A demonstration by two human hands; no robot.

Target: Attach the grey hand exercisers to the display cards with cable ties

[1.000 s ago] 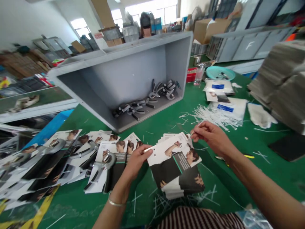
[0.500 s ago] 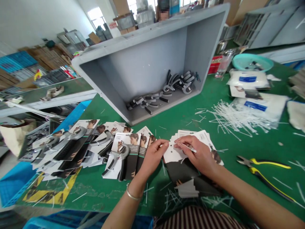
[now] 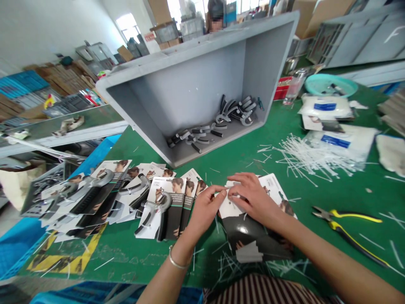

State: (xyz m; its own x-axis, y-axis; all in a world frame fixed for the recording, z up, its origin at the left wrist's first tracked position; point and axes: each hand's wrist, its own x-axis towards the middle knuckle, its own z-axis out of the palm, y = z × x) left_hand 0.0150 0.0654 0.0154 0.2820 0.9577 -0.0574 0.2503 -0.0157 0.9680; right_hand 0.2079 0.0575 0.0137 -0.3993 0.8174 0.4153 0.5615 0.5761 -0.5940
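Both my hands are low at the centre, over a stack of printed cardboard cards (image 3: 257,240). My left hand (image 3: 205,209) pinches the punched top edge of the top card (image 3: 226,204). My right hand (image 3: 253,198) lies close beside it, fingertips on a thin white plastic tie (image 3: 236,196) at that card. The tie's end is hidden by my fingers. To the left lie fanned cards, one with a grey hand grip trainer (image 3: 155,209) fixed on it. Several loose grip trainers (image 3: 211,128) lie inside a tilted grey plastic bin (image 3: 186,90).
Yellow-handled pliers (image 3: 344,230) and a spray of white plastic ties (image 3: 313,156) lie on the green mat (image 3: 126,257). White packets (image 3: 335,141), a teal basin (image 3: 330,84) and a glass bottle (image 3: 294,86) stand behind. A person (image 3: 217,19) stands beyond the bin.
My hands have drawn closer together on the top card, with my right hand moving left and covering more of it. The view swung right and downward over the last second, then steadied.
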